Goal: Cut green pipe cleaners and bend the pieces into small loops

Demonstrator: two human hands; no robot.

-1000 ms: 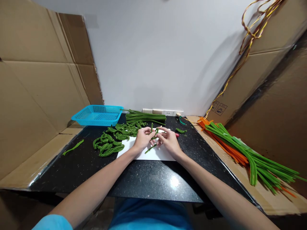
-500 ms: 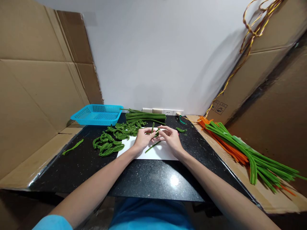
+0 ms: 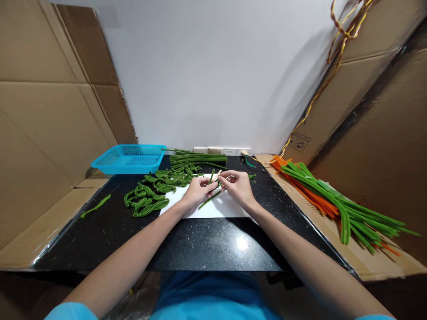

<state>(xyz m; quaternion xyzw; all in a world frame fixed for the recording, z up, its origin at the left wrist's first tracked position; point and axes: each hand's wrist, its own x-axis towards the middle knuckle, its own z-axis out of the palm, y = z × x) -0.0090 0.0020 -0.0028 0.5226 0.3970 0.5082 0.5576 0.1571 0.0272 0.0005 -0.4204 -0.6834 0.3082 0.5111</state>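
Note:
A dark green pipe cleaner (image 3: 209,201) is pinched between my two hands above a white sheet (image 3: 187,212). My left hand (image 3: 196,190) closes its thumb and fingers on it, with one end sticking up and another slanting down toward the sheet. My right hand (image 3: 237,186) has its fingertips pressed together on the same pipe cleaner, close to the left fingertips. The bent part between the fingers is mostly hidden. Left of the sheet lie several looped green pipe-cleaner leaf shapes (image 3: 147,198).
Behind the hands lies a bundle of straight dark green pipe cleaners (image 3: 198,159). A blue plastic basket (image 3: 128,170) stands at the back left. Bright green pipe cleaners (image 3: 347,204) and orange ones (image 3: 310,195) lie on cardboard at right. Twisted yellow wire (image 3: 310,109) runs down to a wall socket.
The view has shifted slightly to the right. My right fingers have rolled inward and pinch more tightly by the left fingertips. Both hands stay on the pipe cleaner.

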